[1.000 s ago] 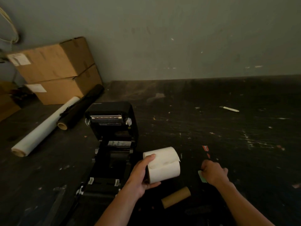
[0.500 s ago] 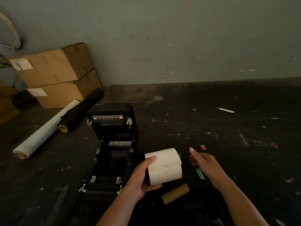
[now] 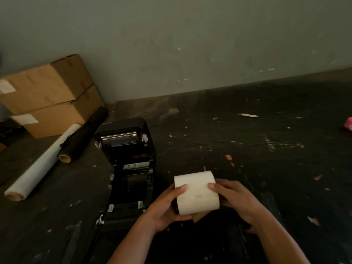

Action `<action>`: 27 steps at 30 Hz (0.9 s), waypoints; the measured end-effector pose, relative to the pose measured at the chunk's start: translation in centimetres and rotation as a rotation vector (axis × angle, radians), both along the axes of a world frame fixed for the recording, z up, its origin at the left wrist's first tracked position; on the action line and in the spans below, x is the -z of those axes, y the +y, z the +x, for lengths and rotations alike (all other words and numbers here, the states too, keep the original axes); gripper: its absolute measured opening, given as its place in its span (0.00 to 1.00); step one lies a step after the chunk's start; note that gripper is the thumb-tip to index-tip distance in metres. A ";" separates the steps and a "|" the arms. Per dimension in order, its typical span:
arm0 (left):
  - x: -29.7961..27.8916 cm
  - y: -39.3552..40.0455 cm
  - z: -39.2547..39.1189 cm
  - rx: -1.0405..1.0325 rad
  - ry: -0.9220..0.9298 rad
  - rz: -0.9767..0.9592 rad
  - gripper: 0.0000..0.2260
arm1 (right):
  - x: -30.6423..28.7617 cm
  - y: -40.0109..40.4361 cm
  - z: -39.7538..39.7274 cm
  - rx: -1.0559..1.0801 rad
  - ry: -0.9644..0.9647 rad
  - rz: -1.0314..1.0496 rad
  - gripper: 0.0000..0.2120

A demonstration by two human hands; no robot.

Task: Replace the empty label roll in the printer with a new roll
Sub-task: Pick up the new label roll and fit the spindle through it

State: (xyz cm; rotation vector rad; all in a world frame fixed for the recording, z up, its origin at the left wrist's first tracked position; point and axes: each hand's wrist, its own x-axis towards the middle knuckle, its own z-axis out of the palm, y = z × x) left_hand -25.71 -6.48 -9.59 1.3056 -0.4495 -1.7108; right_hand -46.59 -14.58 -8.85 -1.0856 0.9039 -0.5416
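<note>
A white label roll [image 3: 197, 193] is held above the dark table, just right of the black label printer [image 3: 126, 168]. The printer's lid is swung open toward the wall and its roll bay shows no roll. My left hand [image 3: 167, 206] grips the roll's left end, thumb on top. My right hand [image 3: 234, 197] holds the right end, thumb pressing the paper's top. A brown cardboard core [image 3: 199, 218] lies on the table under the roll, mostly hidden by it.
Two stacked cardboard boxes [image 3: 49, 96] stand at the back left against the wall. A long white paper roll [image 3: 43, 162] and a black roll [image 3: 83, 134] lie left of the printer. Paper scraps dot the table; a pink object [image 3: 347, 125] sits at the right edge.
My right hand has moved left from the table and taken hold of the label roll's right end. The left hand keeps its grip. The camera has tilted down.
</note>
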 end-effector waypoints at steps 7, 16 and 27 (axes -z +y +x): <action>0.4 1.2 -0.5 -0.008 -0.008 -0.012 0.35 | -1.0 2.7 -1.9 0.092 0.132 -0.058 0.09; 2.0 4.5 1.4 -0.196 0.143 0.066 0.29 | 5.8 1.6 -6.2 0.314 0.781 -0.066 0.31; 1.8 6.6 2.9 -0.211 0.154 0.114 0.31 | 7.6 1.9 -3.6 0.493 0.813 -0.015 0.21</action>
